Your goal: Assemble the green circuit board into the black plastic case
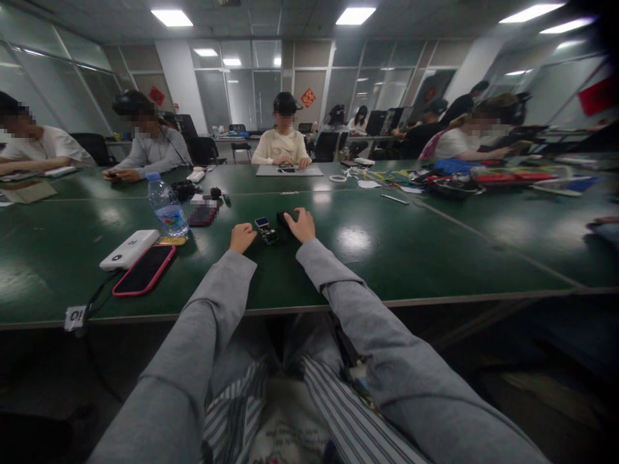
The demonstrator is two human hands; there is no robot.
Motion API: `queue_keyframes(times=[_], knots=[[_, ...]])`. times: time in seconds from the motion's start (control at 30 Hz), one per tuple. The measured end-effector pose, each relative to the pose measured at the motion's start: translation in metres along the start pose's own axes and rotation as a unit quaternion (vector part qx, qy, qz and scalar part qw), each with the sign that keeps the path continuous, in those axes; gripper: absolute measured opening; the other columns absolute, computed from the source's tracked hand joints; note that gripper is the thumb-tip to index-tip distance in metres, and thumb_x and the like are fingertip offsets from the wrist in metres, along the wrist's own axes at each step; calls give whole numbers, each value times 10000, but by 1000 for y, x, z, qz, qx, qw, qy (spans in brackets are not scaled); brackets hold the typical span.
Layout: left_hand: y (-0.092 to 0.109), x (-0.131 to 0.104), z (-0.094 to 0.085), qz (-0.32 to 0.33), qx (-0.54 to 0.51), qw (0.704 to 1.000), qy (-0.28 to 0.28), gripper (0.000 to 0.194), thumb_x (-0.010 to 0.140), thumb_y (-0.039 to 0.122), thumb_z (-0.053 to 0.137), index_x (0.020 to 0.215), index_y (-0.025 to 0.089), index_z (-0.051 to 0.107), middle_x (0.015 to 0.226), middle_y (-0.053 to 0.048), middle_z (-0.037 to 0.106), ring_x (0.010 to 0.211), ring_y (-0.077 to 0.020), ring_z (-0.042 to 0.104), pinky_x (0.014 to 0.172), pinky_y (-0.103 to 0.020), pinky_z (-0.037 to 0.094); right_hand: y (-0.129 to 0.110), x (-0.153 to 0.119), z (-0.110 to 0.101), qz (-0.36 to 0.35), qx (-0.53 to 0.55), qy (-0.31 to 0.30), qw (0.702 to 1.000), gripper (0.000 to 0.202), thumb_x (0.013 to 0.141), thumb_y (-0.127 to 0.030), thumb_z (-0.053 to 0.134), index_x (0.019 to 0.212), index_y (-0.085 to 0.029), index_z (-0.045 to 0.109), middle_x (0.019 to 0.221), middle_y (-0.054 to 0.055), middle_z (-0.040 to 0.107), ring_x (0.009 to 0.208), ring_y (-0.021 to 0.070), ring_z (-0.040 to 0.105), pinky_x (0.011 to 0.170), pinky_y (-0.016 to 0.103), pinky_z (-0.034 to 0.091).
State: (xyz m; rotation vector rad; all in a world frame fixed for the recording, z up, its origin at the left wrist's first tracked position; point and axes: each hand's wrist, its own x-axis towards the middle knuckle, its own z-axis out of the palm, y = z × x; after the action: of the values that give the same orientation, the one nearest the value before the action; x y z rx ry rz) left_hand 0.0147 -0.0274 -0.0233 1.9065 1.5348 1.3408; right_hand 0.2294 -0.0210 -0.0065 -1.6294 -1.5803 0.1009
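Observation:
A small electronic board (268, 236) with a little screen (262, 222) at its far end lies on the green table (396, 251), between my two hands. My left hand (242, 238) rests just left of the board with its fingers curled in; whether anything is inside them is hidden. On the other side, my right hand (302, 225) has its thumb and fingers around the near side of a small black object (282, 220), which stands just right of the board. Part of that black object is covered by the hand.
Left of my hands are a white power bank (129, 250), a pink-edged phone (145, 270), a water bottle (167, 205) and a dark red phone (204, 214). Cables and red tools (517, 176) lie at the back right. Several people sit around the table.

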Motion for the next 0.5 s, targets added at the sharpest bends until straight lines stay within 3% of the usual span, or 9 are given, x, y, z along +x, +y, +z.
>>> queue_keyframes(times=[0.07, 0.17, 0.27, 0.37, 0.5], knots=[[-1, 0, 1, 0, -2, 1000, 0, 325, 615, 158, 523, 507, 187, 217, 480, 63, 244, 510, -79, 255, 520, -240, 198, -2, -2, 1, -36, -38, -5, 999, 587, 773, -529, 604, 1212, -151, 507, 1158, 161, 510, 1090, 303, 484, 906, 435, 421], [-2, 0, 0, 4, -4, 1000, -4, 311, 618, 163, 518, 509, 187, 228, 485, 63, 251, 511, -79, 259, 520, -238, 201, -1, -4, 2, -63, -71, -28, 995, 520, 743, -400, 659, 1186, -158, 532, 1137, 149, 513, 1100, 299, 468, 911, 417, 421], [-1, -1, 0, 7, -9, 1000, -10, 301, 618, 160, 510, 512, 188, 229, 488, 63, 254, 512, -80, 262, 522, -238, 204, 2, 0, 4, -36, -43, -36, 998, 384, 793, -299, 586, 1147, -153, 554, 1091, 132, 558, 1061, 259, 505, 919, 386, 420], [1, -2, -1, 3, -19, 1000, -13, 304, 617, 156, 512, 511, 188, 229, 487, 63, 259, 511, -80, 264, 525, -239, 208, 6, 6, 4, 6, 1, -36, 999, 300, 850, -298, 503, 1101, -149, 571, 1058, 120, 593, 1011, 229, 542, 924, 382, 416], [3, -2, -1, -8, -21, 1000, -14, 319, 613, 152, 519, 506, 189, 221, 484, 62, 255, 511, -81, 260, 525, -243, 198, 7, 8, 2, 41, 1, -1, 999, 320, 896, -338, 427, 1091, -121, 557, 1110, 171, 567, 1090, 264, 499, 950, 444, 381]])
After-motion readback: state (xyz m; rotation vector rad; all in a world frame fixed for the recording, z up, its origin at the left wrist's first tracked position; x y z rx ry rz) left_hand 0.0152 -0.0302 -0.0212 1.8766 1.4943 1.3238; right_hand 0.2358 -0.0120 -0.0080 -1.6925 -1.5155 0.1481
